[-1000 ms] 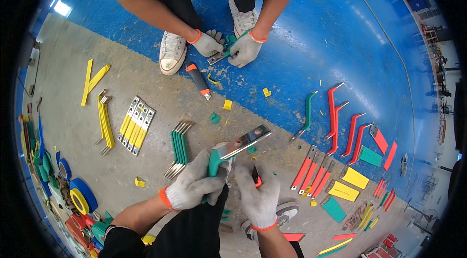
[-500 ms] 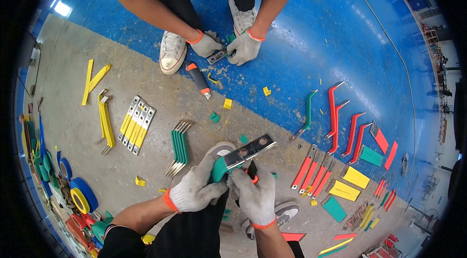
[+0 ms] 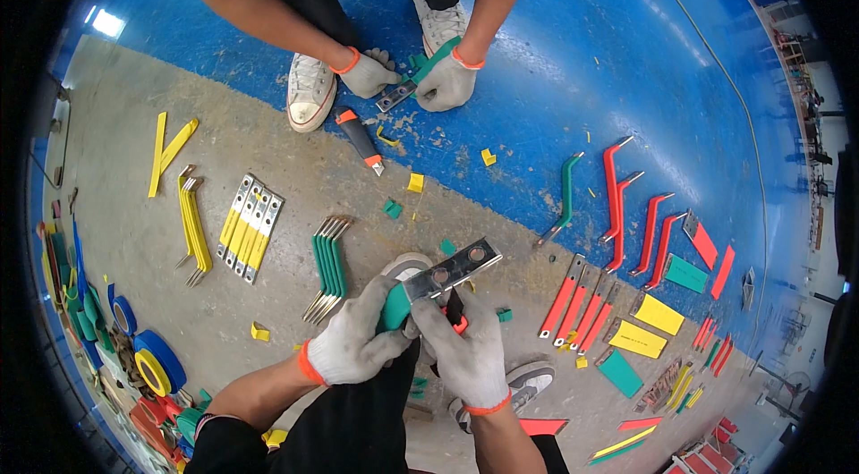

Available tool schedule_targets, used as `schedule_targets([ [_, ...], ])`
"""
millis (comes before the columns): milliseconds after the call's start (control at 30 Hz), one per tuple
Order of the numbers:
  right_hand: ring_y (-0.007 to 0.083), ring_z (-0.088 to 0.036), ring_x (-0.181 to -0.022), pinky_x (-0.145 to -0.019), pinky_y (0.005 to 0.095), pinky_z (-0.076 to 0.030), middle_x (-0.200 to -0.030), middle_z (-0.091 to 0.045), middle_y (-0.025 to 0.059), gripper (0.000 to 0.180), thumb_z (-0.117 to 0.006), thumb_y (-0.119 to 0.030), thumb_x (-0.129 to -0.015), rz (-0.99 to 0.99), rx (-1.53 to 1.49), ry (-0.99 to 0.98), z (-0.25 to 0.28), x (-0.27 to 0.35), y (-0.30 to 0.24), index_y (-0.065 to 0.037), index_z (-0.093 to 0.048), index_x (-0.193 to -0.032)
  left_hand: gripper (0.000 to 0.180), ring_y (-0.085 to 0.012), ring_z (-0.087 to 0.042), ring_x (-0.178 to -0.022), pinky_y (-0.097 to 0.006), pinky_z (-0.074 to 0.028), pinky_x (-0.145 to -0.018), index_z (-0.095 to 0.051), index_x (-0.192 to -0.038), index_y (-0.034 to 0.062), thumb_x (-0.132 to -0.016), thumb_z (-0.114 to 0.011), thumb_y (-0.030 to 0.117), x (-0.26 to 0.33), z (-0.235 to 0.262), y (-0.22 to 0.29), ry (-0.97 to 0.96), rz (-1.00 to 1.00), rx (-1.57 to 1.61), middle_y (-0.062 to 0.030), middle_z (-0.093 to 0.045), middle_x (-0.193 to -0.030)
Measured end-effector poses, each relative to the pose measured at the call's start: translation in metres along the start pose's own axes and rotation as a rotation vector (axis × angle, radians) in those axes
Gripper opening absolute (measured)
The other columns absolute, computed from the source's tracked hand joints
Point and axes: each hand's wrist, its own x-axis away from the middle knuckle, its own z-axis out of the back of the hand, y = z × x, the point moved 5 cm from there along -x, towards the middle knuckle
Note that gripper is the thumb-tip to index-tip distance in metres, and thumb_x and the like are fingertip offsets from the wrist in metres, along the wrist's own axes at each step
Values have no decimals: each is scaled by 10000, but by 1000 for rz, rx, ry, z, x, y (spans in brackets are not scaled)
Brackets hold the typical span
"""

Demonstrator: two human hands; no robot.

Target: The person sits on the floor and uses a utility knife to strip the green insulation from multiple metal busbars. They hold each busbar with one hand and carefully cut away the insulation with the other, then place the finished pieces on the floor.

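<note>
Left hand [image 3: 356, 344] and right hand [image 3: 465, 351] grip a green-sleeved metal bar [image 3: 438, 277] (both gloved).

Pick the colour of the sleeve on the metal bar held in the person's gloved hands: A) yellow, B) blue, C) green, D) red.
C: the left hand grips a green sleeve on the flat metal bar, whose bare drilled end sticks out past the right hand.

A concrete floor [image 3: 134, 232] with a glossy blue painted strip [image 3: 573, 54] carries 3 green-sleeved flat metal bars [image 3: 329, 266] and 4 yellow-sleeved ones [image 3: 251, 225].
</note>
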Motion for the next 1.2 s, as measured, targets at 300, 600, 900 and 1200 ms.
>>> schedule_targets([
  [300, 22, -477, -580, -519, 230, -372, -705, -593, -4, 82, -643, -50, -957, -1, -172, 140, -12, -4, 14, -3, -618, -894, 628, -135, -573, -531, -276, -476, -494, -347, -1492, -4, -886, -510, 5, -7, -3, 11, -143, 200, 384, -75, -595, -809],
  [600, 123, -537, -639, -618, 317, -479, -704, -617, 85, 117, -696, -94, -933, 342, 165, 326, -13, -1, 1, 18, -667, -916, 524, -140, -554, -472, -275, -430, -442, -374, -1454, 0, -954, -490, 107, -9, -1, 15, -203, 282, 399, -67, -565, -733],
  [900, 392, -687, -730, -636, 440, -542, -828, -676, 202, 356, -644, -374, -1006, 338, 789, -9, 12, -15, -9, -19, -641, -1029, 408, -223, -706, -616, -343, -590, -553, -560, -1274, -83, -1064, -408, 232, -13, 12, -12, -33, 399, 640, -192, -739, -994],
  [1200, 365, -695, -677, -567, 445, -553, -808, -686, 171, 310, -636, -352, -1014, 506, 1018, -119, -6, -26, -23, -43, -633, -1041, 421, -212, -708, -611, -306, -593, -503, -444, -1400, -13, -1109, -373, 283, -5, 8, 3, -142, 520, 542, -179, -725, -975],
])
